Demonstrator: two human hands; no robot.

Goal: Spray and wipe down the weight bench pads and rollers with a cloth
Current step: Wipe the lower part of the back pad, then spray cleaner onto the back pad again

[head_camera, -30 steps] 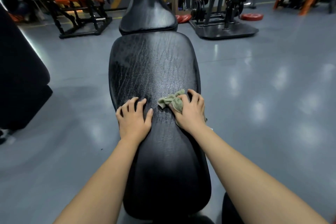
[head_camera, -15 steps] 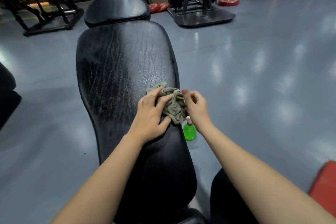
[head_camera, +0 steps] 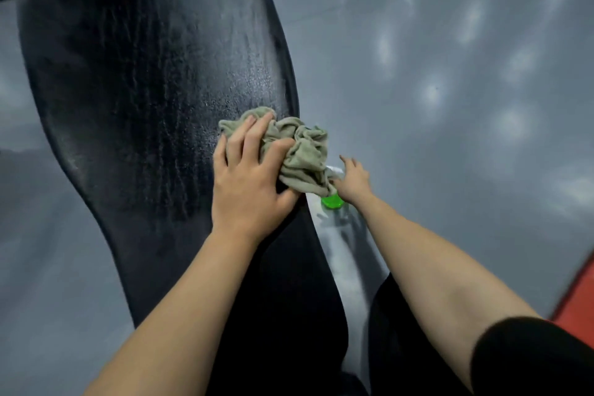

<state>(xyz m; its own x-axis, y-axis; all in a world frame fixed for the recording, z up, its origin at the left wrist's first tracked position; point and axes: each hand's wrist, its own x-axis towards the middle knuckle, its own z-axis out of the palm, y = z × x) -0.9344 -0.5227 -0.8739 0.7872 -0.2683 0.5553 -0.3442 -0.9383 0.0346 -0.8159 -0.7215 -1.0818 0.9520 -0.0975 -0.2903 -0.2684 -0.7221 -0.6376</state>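
The long black bench pad fills the left and middle of the head view; its cracked surface looks wet with spray near the right edge. A crumpled grey-green cloth lies on that right edge and hangs partly over it. My left hand grips the cloth, fingers on top and thumb dug into the bunch. Below the edge, a green spray bottle with a white head stands on the floor, partly hidden by the cloth. My right hand is down at the bottle's head with fingers spread.
Glossy grey floor stretches right of the bench. A red-orange object shows at the lower right edge. My black-clad leg is beside the bench's near end.
The cloth passed from my right hand to my left. My right hand let go and dropped beside the bench to the spray bottle. The view tilted down and closer.
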